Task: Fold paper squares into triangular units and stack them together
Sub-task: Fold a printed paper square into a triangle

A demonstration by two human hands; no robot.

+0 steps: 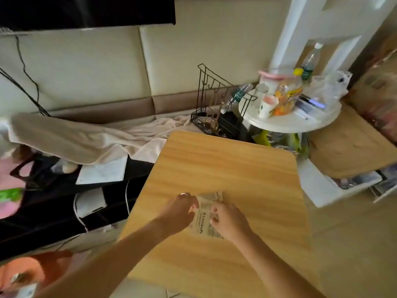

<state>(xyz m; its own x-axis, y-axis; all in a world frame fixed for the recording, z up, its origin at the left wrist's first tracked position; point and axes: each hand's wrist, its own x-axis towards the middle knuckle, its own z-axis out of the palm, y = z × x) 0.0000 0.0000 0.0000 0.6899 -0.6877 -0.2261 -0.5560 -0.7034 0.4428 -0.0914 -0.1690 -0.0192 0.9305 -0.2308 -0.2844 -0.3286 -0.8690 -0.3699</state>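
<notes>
A small printed newspaper piece [205, 220] lies on the light wooden table [225, 168], near its middle. My left hand [179, 212], a ring on one finger, pinches the paper's left edge. My right hand [228, 221] grips its right side, fingers curled over it. A second bit of printed paper [217, 195] pokes out just beyond the hands; whether it is a folded flap or a separate piece I cannot tell. Both hands hide part of the sheet.
A round white side table [290, 121] with cups, bottles and pens stands at the back right. A black wire rack [214, 108] sits beyond the table's far edge. A white cloth [86, 138] and dark clutter lie to the left.
</notes>
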